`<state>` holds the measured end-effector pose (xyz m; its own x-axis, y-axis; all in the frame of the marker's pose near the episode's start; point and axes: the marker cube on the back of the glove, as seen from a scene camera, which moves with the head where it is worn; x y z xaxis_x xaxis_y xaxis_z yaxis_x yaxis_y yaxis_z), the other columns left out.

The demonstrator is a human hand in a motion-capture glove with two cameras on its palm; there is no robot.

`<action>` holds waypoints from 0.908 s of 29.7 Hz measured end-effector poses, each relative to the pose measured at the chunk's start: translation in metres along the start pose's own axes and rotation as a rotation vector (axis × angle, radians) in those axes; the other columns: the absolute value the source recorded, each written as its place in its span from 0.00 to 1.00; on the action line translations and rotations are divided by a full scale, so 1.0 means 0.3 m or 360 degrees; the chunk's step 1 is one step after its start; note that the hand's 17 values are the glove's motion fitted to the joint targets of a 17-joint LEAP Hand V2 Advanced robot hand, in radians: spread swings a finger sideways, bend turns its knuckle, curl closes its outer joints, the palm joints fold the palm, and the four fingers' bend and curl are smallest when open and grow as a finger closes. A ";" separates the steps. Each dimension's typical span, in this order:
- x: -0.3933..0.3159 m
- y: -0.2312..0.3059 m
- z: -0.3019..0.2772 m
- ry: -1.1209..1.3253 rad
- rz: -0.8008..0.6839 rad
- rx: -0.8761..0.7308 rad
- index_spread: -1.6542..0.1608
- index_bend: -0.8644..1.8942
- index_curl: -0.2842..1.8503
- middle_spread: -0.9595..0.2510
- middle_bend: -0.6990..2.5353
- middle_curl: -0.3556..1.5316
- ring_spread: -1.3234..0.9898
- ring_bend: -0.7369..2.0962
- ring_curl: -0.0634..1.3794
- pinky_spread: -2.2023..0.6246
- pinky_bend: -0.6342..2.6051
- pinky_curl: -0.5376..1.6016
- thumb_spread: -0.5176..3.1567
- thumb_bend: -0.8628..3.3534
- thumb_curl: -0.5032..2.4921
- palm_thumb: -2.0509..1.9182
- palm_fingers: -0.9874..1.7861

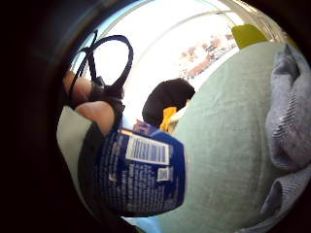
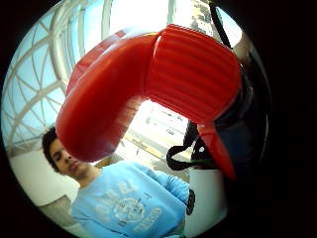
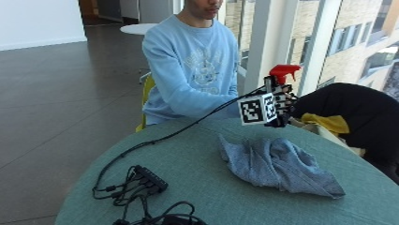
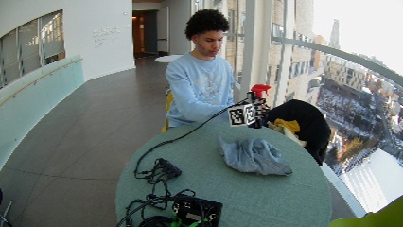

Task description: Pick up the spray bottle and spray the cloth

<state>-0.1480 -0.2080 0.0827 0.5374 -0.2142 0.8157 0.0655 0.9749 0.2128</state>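
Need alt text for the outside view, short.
A seated person's gloved right hand holds a spray bottle with a red trigger head above a round green table. A crumpled grey-blue cloth lies on the table below it, black cables at the near edge.

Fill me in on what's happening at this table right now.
A person seated at the round green table is holding a spray bottle with a red trigger head up in the air in their gloved right hand, fingers wrapped around it. A crumpled blue-grey cloth lies on the table below and in front of the bottle, untouched. The bottle is lifted, but no spray is visible yet.
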 end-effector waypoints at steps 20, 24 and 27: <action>0.097 0.037 0.126 0.0082 0.0070 -0.0097 0.78 0.37 0.32 0.71 0.32 0.45 0.54 0.42 0.31 0.81 0.25 0.41 0.39 0.20 0.37 0.73 0.74; 0.051 0.035 0.070 0.0067 0.0092 -0.0088 0.77 0.36 0.31 0.72 0.32 0.45 0.54 0.40 0.30 0.82 0.25 0.41 0.41 0.20 0.35 0.72 0.71; -0.009 0.044 -0.005 0.0155 0.0078 -0.0077 0.76 0.33 0.30 0.72 0.31 0.45 0.54 0.40 0.31 0.83 0.27 0.42 0.42 0.20 0.35 0.71 0.66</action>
<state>-0.1474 -0.1945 0.0825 0.6198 -0.1616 0.7679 0.0764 0.9863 0.1459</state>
